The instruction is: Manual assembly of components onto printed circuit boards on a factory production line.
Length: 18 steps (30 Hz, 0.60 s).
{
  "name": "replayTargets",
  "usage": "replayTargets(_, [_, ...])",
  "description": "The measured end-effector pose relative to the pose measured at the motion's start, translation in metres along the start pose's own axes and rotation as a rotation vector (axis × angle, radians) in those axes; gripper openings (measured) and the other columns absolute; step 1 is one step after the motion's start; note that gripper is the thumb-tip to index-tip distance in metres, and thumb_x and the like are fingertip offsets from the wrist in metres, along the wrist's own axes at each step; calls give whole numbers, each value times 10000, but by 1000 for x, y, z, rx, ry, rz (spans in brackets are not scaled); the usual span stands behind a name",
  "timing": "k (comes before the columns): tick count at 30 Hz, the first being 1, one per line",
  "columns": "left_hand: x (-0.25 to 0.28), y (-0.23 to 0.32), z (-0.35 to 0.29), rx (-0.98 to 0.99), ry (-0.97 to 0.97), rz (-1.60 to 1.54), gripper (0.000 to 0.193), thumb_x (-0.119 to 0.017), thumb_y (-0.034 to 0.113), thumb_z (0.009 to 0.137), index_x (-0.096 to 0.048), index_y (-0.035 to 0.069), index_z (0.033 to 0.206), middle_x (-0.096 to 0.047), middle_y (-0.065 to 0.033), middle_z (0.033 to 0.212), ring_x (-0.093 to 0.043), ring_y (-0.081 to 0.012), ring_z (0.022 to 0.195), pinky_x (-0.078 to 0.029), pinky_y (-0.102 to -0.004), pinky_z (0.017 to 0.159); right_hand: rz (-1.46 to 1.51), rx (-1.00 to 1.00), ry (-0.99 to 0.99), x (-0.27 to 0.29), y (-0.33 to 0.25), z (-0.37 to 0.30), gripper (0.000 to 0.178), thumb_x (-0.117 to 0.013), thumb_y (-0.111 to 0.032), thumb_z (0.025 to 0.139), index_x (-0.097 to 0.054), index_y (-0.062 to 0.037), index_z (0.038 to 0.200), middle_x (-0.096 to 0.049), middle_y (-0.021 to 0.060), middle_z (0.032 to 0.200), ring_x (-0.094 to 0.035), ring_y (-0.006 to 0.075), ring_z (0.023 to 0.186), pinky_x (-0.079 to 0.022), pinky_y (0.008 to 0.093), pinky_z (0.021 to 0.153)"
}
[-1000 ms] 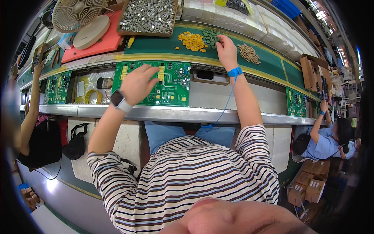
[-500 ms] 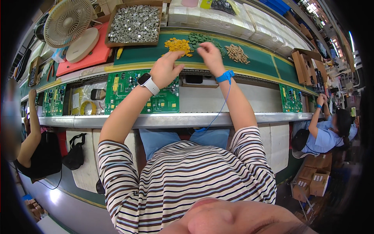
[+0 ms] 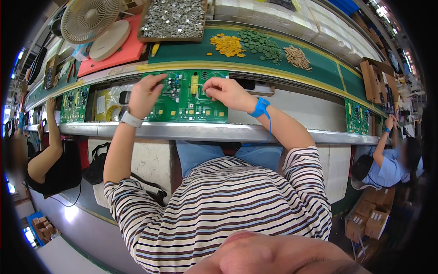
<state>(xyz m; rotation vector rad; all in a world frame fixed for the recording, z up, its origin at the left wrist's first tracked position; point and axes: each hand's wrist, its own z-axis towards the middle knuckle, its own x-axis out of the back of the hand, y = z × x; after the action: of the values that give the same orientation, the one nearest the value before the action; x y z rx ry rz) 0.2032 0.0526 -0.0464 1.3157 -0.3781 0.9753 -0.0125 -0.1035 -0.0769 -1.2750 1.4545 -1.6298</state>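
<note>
A green circuit board (image 3: 195, 108) with many small parts lies on the rail line in front of me. My left hand (image 3: 145, 95), the wrist wearing a watch with a pale strap, is over the board's left end, fingers bent together. Above the board's right part is my right hand (image 3: 229, 94), with a blue wrist strap and fingertips pinched near a yellow component (image 3: 195, 85). Anything in either pinch is too small to make out. Beyond the rail lie piles of yellow discs (image 3: 228, 45), green discs (image 3: 262, 44) and tan, stick-like pieces (image 3: 297, 57).
A cardboard tray (image 3: 172, 38) of small metal parts stands at the back, beside a fan (image 3: 90, 19) and red foam (image 3: 114, 55). More boards sit on the line at left (image 3: 73, 106) and right (image 3: 357, 116). Co-workers sit on both sides.
Both hands have come back from the disc piles to the circuit board, the left hand moving farther left. The whole view has shifted slightly.
</note>
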Motion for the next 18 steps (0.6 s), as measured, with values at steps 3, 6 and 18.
replayTargets(3, [23, -38, -23, 60, 8, 170, 254, -553, 17, 766, -607, 51, 1012, -593, -138, 819, -579, -288, 689, -465, -338, 625, -401, 238, 44, -14, -9, 3, 176, -574, -145, 817, -574, -25, 945, -605, 110, 758, -592, 219, 667, -456, 327, 597])
replayTargets(6, [28, -58, -40, 176, -3, 159, 224, -571, 35, 759, -598, 41, 981, -606, -137, 793, -591, -279, 693, -474, -335, 633, -352, 19, -41, -24, -18, 10, 214, -615, -132, 789, -562, -17, 962, -588, 113, 759, -567, 201, 670, -453, 293, 622])
replayTargets(18, [16, -65, -45, 141, -44, 156, 171, -607, 61, 752, -585, 41, 920, -619, -138, 766, -610, -286, 712, -486, -354, 634, -445, 139, 4, -32, -4, 19, 217, -585, -103, 783, -606, -11, 979, -610, 122, 817, -592, 230, 726, -471, 317, 651])
